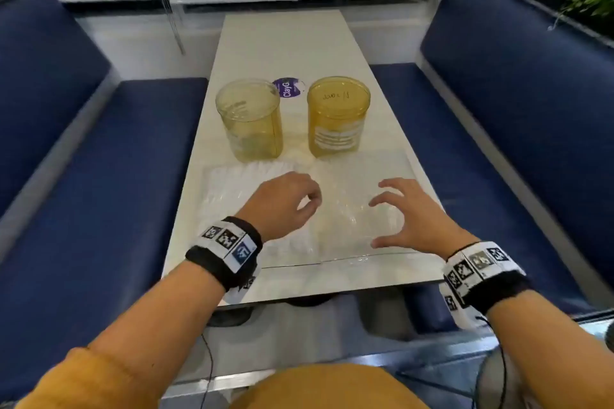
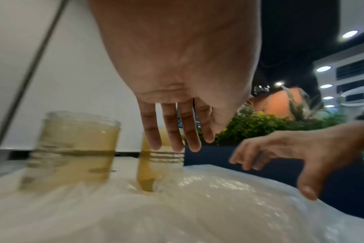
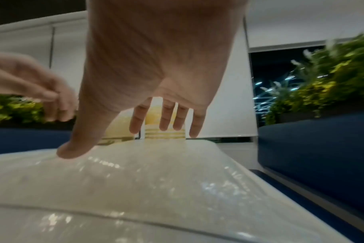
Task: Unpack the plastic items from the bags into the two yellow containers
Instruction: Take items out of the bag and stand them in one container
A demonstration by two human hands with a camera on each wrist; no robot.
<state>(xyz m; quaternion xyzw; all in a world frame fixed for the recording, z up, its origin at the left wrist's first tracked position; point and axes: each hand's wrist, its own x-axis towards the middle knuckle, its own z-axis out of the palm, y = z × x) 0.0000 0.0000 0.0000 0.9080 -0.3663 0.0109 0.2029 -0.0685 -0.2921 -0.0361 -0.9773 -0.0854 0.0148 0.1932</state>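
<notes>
Two open yellow containers stand mid-table, one on the left (image 1: 249, 119) (image 2: 73, 148) and one on the right (image 1: 338, 116) (image 2: 156, 166) with a white label. In front of them lie two clear plastic bags of pale plastic items, the left bag (image 1: 232, 183) and the right bag (image 1: 358, 209) (image 3: 156, 172). My left hand (image 1: 309, 202) (image 2: 177, 131) hovers over the gap between the bags, fingers loose, holding nothing. My right hand (image 1: 385, 219) (image 3: 135, 131) is spread above the right bag; its thumb tip looks close to or on the plastic.
A round purple sticker (image 1: 288, 87) lies behind the containers. The narrow white table (image 1: 285, 43) runs away from me between two blue cushioned benches, left (image 1: 99, 176) and right (image 1: 498, 143). The bags reach almost to the table's near edge (image 1: 299, 292).
</notes>
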